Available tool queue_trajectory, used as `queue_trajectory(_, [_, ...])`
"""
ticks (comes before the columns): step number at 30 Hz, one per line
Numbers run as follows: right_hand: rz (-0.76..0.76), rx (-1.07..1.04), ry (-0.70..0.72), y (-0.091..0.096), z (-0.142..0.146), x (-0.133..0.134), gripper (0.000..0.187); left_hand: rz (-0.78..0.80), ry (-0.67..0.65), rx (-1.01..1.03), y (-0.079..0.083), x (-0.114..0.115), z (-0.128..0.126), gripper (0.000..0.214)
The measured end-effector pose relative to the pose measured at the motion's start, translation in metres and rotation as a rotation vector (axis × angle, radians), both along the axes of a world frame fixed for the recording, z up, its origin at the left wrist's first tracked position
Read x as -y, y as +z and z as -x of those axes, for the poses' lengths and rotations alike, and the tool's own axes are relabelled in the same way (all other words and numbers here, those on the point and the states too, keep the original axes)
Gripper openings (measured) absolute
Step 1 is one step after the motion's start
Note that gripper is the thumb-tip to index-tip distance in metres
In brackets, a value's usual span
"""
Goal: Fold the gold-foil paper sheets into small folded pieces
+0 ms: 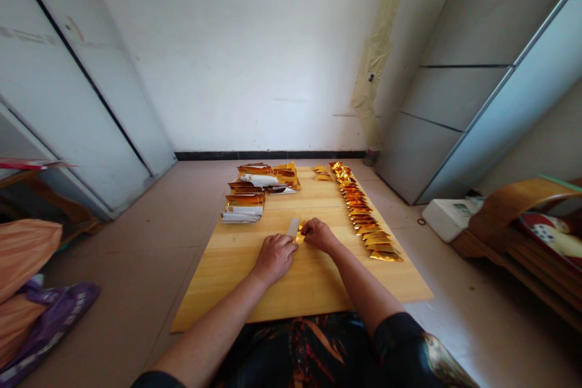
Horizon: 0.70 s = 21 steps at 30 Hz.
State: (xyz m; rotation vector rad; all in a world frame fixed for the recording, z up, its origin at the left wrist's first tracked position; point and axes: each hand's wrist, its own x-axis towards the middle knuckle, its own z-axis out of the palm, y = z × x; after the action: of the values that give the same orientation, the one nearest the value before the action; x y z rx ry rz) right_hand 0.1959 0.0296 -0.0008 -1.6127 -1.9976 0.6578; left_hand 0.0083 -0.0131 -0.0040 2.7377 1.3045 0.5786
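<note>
Near the middle of the wooden table, a small sheet of gold foil paper (301,234) lies between my hands, with a pale grey-white strip (294,226) along its left side. My left hand (275,257) holds the sheet's near edge with its fingers together. At the right side of the foil, my right hand (319,234) pinches it between thumb and fingers. The fingertips partly cover the paper, so its exact folds are hidden. To the right runs a long row of folded gold foil pieces (364,209), overlapping one another.
Stacks of gold and white paper sheets (244,200) lie at the table's (227,291) far left. A few small gold pieces (322,174) sit near its back edge. A grey refrigerator (436,115) and wooden bench (513,248) stand right; bags (40,315) lie left.
</note>
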Motion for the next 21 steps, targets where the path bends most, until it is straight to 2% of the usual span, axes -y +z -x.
queue_trajectory(5, [-0.006,-0.013,-0.021,0.0,-0.001,-0.003,0.024,0.001,-0.012,0.009,-0.002,0.0,0.001,0.025])
queue_trajectory(8, [0.016,0.004,-0.038,0.002,0.003,-0.002,0.013,0.0,-0.01,0.002,-0.002,0.0,0.001,0.025])
queue_trajectory(10, [0.018,0.051,-0.068,0.003,0.008,0.0,0.009,-0.003,-0.005,-0.019,-0.001,0.0,0.0,0.025])
queue_trajectory(13, [-0.019,0.148,-0.134,0.002,0.017,0.002,0.015,-0.012,0.017,-0.059,0.002,0.002,-0.003,0.021])
queue_trajectory(16, [-0.015,0.205,-0.159,0.001,0.021,0.001,0.013,-0.029,0.059,-0.092,0.007,0.003,-0.008,0.017])
queue_trajectory(21, [-0.056,0.285,-0.071,0.006,0.015,-0.002,0.015,-0.061,0.104,-0.08,0.011,0.0,-0.013,0.018])
